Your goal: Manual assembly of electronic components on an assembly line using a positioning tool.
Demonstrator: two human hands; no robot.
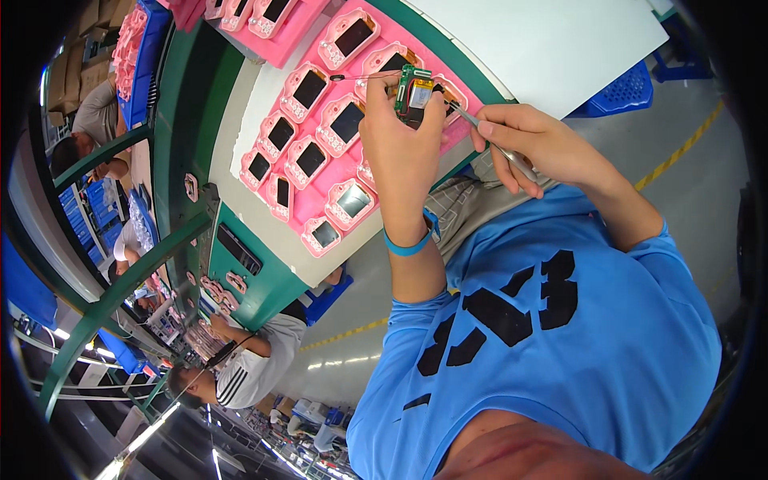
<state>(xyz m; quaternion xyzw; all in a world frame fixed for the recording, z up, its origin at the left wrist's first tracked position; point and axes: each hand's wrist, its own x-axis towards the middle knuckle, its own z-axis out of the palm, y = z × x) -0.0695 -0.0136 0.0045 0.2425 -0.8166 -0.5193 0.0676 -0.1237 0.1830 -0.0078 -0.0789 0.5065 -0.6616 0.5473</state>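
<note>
My left hand [404,140] is raised over the pink foam tray. Its fingers grip a small green circuit board [405,86] with a yellow-and-silver battery [421,94] on it. Thin wires run leftward to a small round black part [338,78]. My right hand [528,144] is closed round metal tweezers [522,166], whose tips point at the board's right side; whether they touch it I cannot tell. Beneath, the pink tray [308,210] carries several pink camera-shaped shells [346,124] with dark screens. One shell near the tray's front has a paler screen [353,201].
Another pink tray of shells [268,18] lies at the far left. A dark phone-like device [239,249] rests on the green bench [264,292]. A white board [552,48] stands right, near a blue stool [620,90]. A co-worker in white [260,360] works at left.
</note>
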